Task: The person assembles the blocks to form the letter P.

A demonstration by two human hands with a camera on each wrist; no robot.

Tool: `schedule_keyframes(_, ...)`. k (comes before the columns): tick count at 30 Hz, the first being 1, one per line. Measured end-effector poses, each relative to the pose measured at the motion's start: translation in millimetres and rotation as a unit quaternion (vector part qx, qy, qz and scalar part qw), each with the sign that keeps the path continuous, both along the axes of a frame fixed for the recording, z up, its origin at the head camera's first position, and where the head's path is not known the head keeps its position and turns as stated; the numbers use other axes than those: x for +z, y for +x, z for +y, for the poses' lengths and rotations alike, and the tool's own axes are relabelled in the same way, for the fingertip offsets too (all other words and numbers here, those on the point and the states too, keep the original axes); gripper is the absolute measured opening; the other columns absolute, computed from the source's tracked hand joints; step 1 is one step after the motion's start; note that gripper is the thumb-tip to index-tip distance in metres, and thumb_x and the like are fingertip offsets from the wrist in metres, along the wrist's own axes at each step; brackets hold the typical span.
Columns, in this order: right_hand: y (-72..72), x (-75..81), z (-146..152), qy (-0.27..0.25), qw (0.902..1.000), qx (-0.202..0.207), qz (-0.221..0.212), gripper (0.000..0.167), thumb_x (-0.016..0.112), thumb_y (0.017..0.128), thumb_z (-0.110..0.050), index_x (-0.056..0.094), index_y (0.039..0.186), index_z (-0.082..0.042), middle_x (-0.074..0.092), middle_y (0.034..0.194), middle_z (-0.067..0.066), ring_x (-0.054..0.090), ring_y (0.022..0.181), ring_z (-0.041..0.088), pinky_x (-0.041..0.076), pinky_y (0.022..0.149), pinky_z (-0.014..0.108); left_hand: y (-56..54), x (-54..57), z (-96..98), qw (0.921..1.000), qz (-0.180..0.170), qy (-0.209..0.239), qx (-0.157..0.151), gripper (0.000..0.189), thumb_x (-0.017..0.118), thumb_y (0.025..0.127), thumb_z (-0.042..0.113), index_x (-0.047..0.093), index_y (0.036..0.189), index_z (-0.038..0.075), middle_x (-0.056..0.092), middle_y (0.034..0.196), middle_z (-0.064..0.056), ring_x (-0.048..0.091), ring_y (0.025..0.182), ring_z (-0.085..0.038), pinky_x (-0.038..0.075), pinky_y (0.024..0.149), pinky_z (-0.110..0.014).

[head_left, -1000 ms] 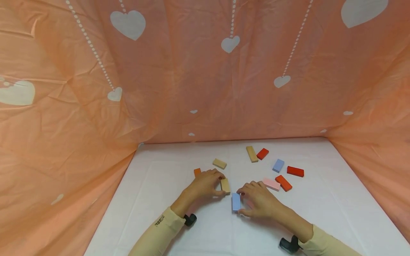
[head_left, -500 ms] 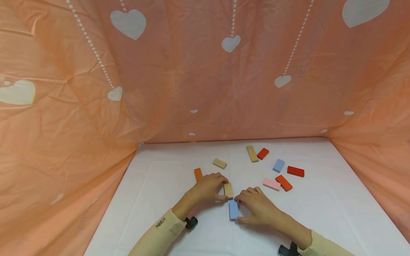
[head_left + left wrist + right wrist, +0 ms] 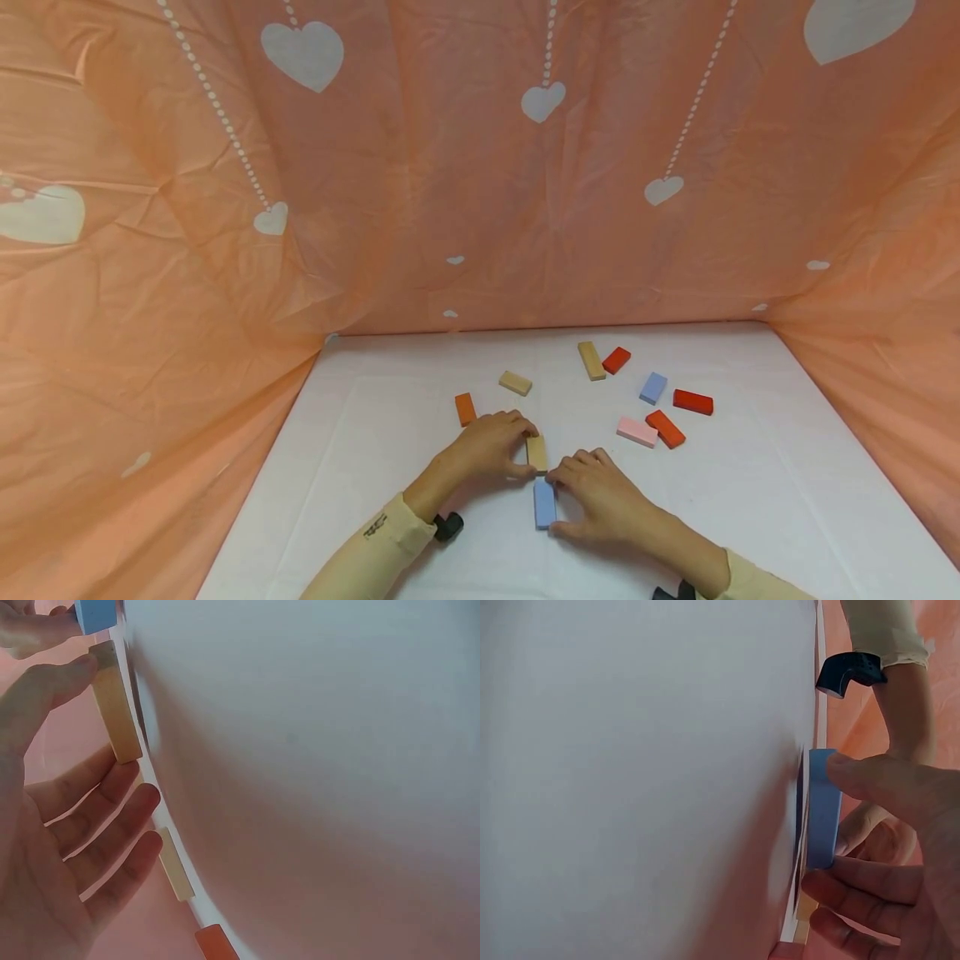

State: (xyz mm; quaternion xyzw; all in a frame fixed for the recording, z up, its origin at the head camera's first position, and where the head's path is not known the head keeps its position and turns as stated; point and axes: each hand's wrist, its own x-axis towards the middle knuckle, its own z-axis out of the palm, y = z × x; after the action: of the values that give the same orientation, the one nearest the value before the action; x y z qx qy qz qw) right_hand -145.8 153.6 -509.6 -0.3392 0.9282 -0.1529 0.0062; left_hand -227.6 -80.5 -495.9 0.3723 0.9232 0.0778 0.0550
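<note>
My left hand (image 3: 489, 450) pinches a tan wooden block (image 3: 536, 454) by its two ends, thumb at the near end and fingertips at the far one. In the left wrist view that tan block (image 3: 116, 705) stands between thumb and forefinger, the other fingers spread loosely. A light blue block (image 3: 544, 504) is pinched the same way by my right hand (image 3: 603, 500). Seen from the right wrist, the blue block (image 3: 823, 814) has the thumb on one end and fingers at the other. The two blocks line up end to end, with a narrow gap between them.
Past my left hand lie an orange block (image 3: 465, 409) and another tan block (image 3: 515, 383). Farther right are a long tan block (image 3: 591, 361), several red blocks (image 3: 692, 402), a second blue block (image 3: 653, 388) and a pink block (image 3: 637, 432). A peach curtain (image 3: 480, 167) surrounds the white tabletop (image 3: 390, 375).
Both hands have come nearer to me with their blocks. The tan block shifted slightly right and the blue one slightly left, so they now line up one behind the other.
</note>
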Motion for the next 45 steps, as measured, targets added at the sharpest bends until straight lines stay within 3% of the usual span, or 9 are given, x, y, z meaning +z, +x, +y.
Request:
schedule_keyframes(11, 8.2, -0.3, -4, 0.023, 0.9995, -0.006, -0.022, 0.060, 0.088, 0.084, -0.056, 0.075, 0.126, -0.016, 0.073, 0.116, -0.005, 0.061, 0.110, 0.020, 0.046, 0.100, 0.046, 0.4, -4.0, 1.5, 0.9998, 0.007, -0.008, -0.014, 0.055, 0.089, 0.086, 0.048, 0.072, 0.132, 0.020, 0.069, 0.126, 0.005, 0.065, 0.113, -0.012, 0.054, 0.094, -0.028)
schedule_keyframes(19, 8.8, 0.4, 2, -0.016, 0.9997, -0.019, -0.005, 0.058, 0.085, 0.083, -0.065, 0.073, 0.117, -0.019, 0.068, 0.104, -0.014, 0.060, 0.103, 0.013, 0.048, 0.096, 0.043, 0.9, -2.2, -0.2, 0.9996, -0.023, 0.014, 0.003, 0.049, 0.085, 0.092, 0.046, 0.072, 0.131, 0.018, 0.070, 0.124, 0.005, 0.065, 0.115, -0.012, 0.054, 0.100, -0.030)
schedule_keyframes(26, 8.2, -2.7, 3, -0.025, 0.9995, -0.014, -0.015, 0.049, 0.085, 0.083, -0.065, 0.071, 0.106, -0.023, 0.063, 0.096, -0.018, 0.057, 0.097, 0.010, 0.046, 0.092, 0.041, 3.0, 1.7, 1.7, 0.9995, -0.027, 0.013, 0.008, 0.043, 0.087, 0.091, 0.041, 0.075, 0.126, 0.018, 0.071, 0.117, 0.006, 0.065, 0.109, -0.012, 0.053, 0.094, -0.029)
schedule_keyframes(45, 12.9, -2.1, 0, -0.031, 0.9986, -0.038, -0.020, 0.053, 0.086, 0.081, -0.066, 0.070, 0.108, -0.023, 0.058, 0.089, -0.019, 0.051, 0.089, 0.006, 0.045, 0.087, 0.038, 9.0, 0.0, 2.2, 0.9996, -0.022, 0.011, -0.011, 0.041, 0.088, 0.090, 0.042, 0.076, 0.124, 0.021, 0.071, 0.114, 0.009, 0.063, 0.102, -0.011, 0.051, 0.088, -0.025)
